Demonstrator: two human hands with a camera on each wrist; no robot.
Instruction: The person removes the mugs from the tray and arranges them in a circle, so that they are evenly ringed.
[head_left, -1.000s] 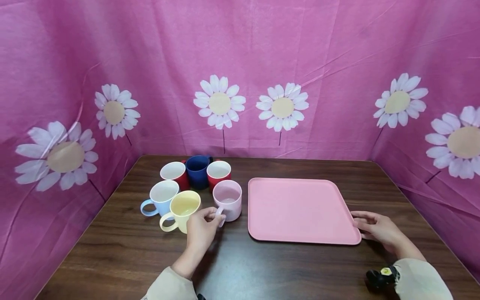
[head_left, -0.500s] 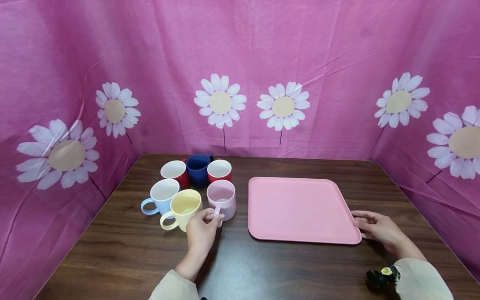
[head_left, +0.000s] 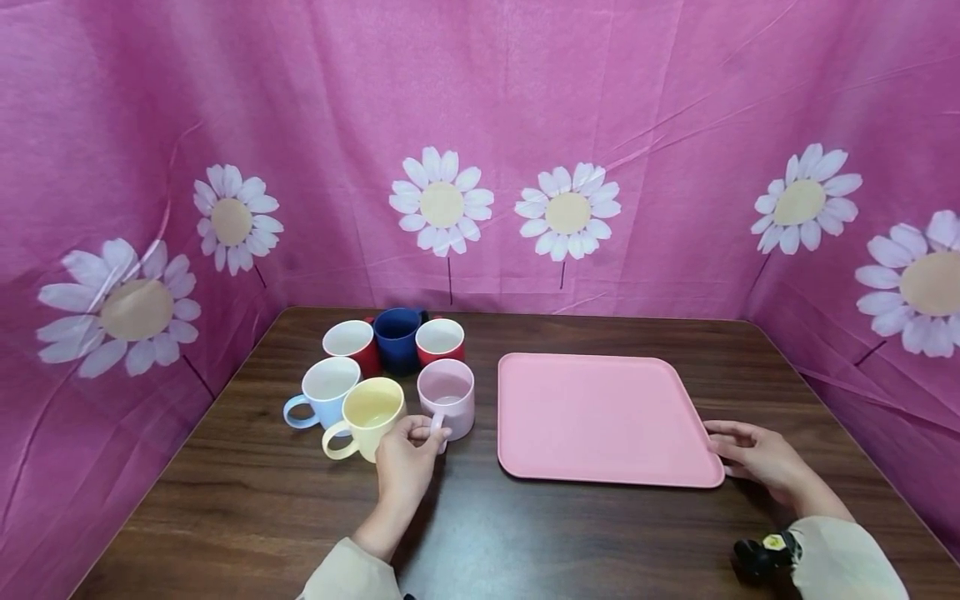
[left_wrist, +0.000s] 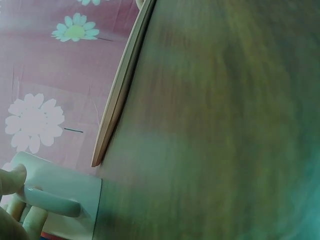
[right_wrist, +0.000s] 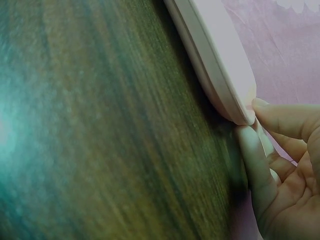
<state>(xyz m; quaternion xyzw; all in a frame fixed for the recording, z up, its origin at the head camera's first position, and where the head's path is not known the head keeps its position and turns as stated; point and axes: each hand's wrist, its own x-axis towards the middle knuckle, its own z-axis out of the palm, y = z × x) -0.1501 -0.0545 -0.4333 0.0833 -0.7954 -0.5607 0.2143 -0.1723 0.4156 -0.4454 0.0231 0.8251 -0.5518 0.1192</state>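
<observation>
- The left hand (head_left: 405, 461) has its fingers curled round the handle of the pink mug (head_left: 447, 401), which stands upright on the table (head_left: 480, 533).
- In the left wrist view, fingers (left_wrist: 12, 180) wrap that same handle from the side.
- The pink mug stands just left of the pink tray (head_left: 600, 417), with a narrow gap between them, and just right of the yellow mug (head_left: 367, 417).
- The right hand (head_left: 753, 458) rests at the near right corner of the tray; its fingertips (right_wrist: 265, 107) touch the rim with the fingers only loosely bent.
- The two hands lie well apart, one on each side of the tray.
- Behind the yellow mug stand a light blue mug (head_left: 324, 392), two red mugs (head_left: 351, 343) (head_left: 440, 340) and a dark blue mug (head_left: 396, 337) between them.
- A pink cloth with daisies (head_left: 480, 125) hangs round the table.
</observation>
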